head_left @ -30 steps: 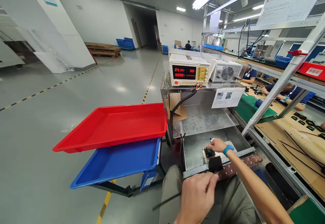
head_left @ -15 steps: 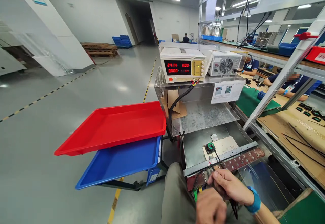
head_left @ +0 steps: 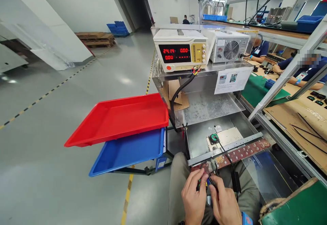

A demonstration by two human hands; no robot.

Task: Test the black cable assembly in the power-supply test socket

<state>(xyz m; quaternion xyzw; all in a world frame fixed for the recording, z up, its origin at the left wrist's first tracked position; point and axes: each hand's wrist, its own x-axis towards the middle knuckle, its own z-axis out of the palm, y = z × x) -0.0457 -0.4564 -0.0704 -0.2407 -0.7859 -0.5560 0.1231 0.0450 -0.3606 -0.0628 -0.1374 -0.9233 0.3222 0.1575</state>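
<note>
**Both hands pinch small wire ends at the lap**

Head view: left hand point(head_left: 194, 197) and right hand point(head_left: 224, 204) sit side by side, low in frame over the person's lap, fingertips nearly touching. Both are curled with fingers pinched on the small connector point(head_left: 207, 181) between them; green and blue bits show at the fingertips, exact grip too small to tell. A blue wristband point(head_left: 246, 219) is on the right wrist.

Just beyond the hands, a brown strip with holes point(head_left: 238, 154) runs along the front edge of a metal tray point(head_left: 198, 143). A thin black cable point(head_left: 226, 155) goes from the hands' area up across the strip to a small round green-and-black part point(head_left: 213, 138) sitting on a pale plate point(head_left: 228, 137) inside the tray. A black block point(head_left: 235, 181) hangs on the cable just right of the right hand.

Further beyond, a power supply point(head_left: 180, 49) with red digits stands on the top shelf, fan unit point(head_left: 228, 46) beside it. Left of the hands, a red tray point(head_left: 120, 117) is stacked above a blue tray point(head_left: 127, 150). Far right, co-workers' arms rest on another bench point(head_left: 288, 116).
</note>
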